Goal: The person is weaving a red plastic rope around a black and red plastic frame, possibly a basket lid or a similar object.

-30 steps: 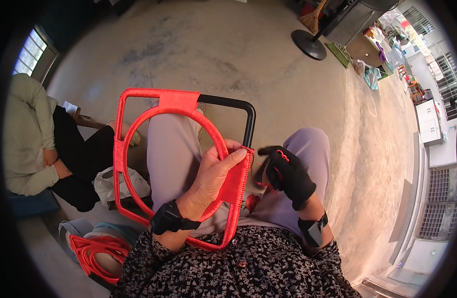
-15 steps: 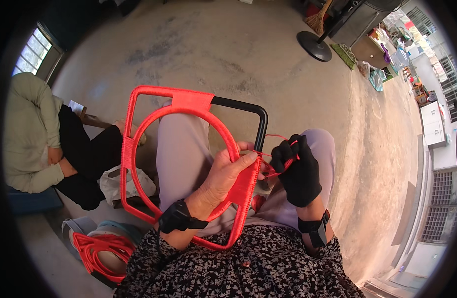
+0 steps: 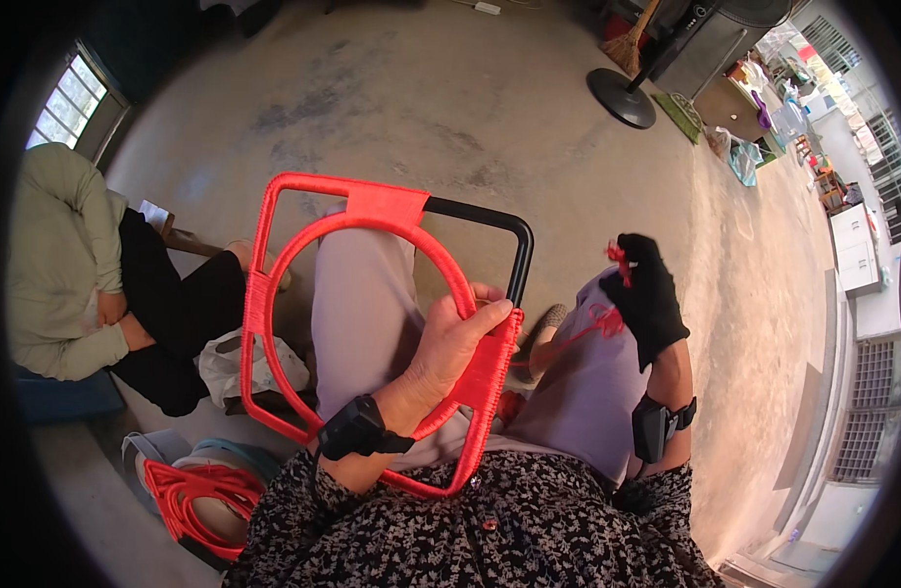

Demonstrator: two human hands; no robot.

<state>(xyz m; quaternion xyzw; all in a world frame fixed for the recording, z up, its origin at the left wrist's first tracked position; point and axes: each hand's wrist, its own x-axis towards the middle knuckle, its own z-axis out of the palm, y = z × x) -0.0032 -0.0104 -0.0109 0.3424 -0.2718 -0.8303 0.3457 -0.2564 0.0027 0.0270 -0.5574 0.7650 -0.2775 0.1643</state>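
Over my lap stands a squarish frame point(image 3: 387, 204) with a round ring inside it, mostly wrapped in red cord. Its far right corner is a bare black tube point(image 3: 521, 240). My bare left hand point(image 3: 445, 343) is closed on the frame's right side, the thumb pressed on the wrapping just below the bare tube. Raised over my right knee, my right hand point(image 3: 654, 309) in a black glove is curled around a bunch of red cord point(image 3: 607, 320). A strand runs from it back toward the frame's right side. The glove hides part of the cord.
To the left, a person point(image 3: 63, 255) sits with hands together. A white plastic bag point(image 3: 230, 370) lies beside my left knee. Nearer me, a coil of red cord or wrapped tubing point(image 3: 200, 500) rests on a container. A fan base point(image 3: 622, 98) and a broom point(image 3: 627, 47) stand at far right.
My right hand has moved away from the frame, right and slightly up, drawing the red cord out. My left hand and the frame have barely moved.
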